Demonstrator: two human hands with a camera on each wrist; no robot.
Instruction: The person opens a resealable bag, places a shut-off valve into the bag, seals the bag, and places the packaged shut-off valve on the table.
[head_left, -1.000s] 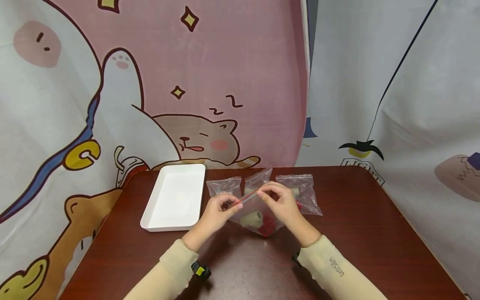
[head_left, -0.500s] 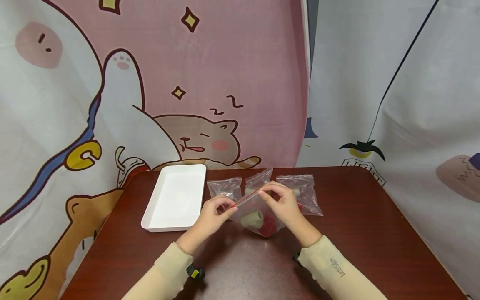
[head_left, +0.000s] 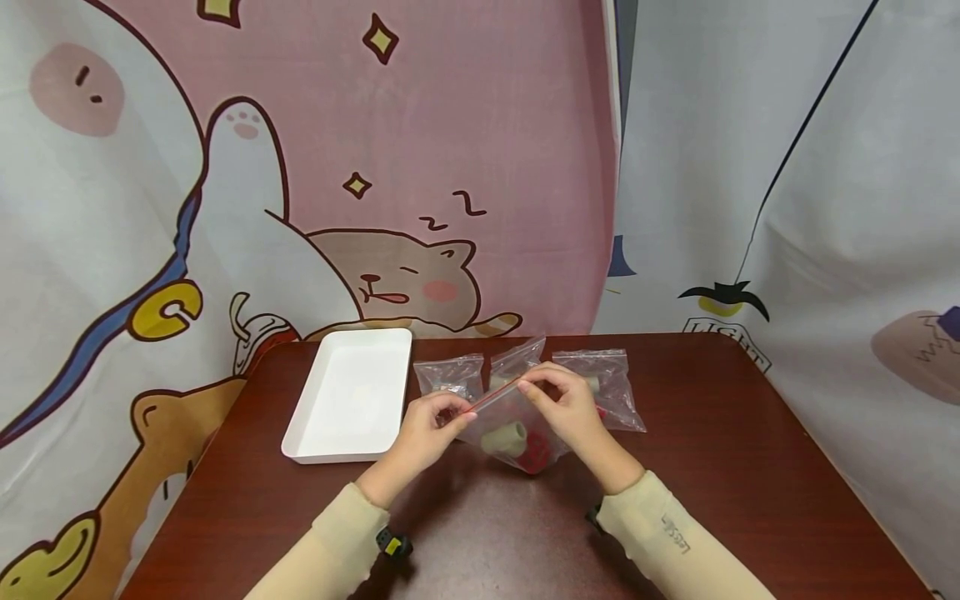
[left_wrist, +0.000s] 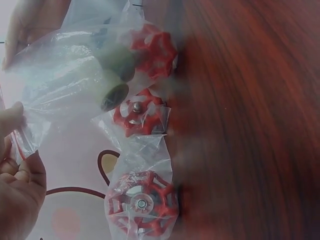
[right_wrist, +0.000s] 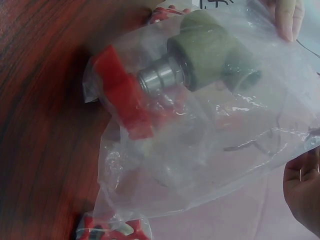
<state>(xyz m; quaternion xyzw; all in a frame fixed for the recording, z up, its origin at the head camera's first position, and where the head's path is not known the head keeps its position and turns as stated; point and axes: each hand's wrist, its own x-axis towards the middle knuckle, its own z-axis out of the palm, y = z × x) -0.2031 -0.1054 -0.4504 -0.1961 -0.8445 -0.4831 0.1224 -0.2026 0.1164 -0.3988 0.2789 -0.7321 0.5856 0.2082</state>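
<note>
A clear zip bag hangs between both hands, its red-lined top edge slanting up to the right. Inside it is a valve with an olive-green body, a metal stem and a red handwheel. My left hand pinches the left part of the bag's top edge. With thumb and fingers, my right hand pinches its right part. The left wrist view shows the left thumb and curled fingers on the red strip. Whether the bag's mouth is sealed, I cannot tell.
Behind the held bag lie more clear bags: a left one, a middle one and a right one. Red handwheels show inside some. A white tray stands at the left on the dark brown table.
My left hand has shifted slightly to the left along the bag's top edge since the first frame. My right hand stays almost still, and both keep their pinch on the bag.
</note>
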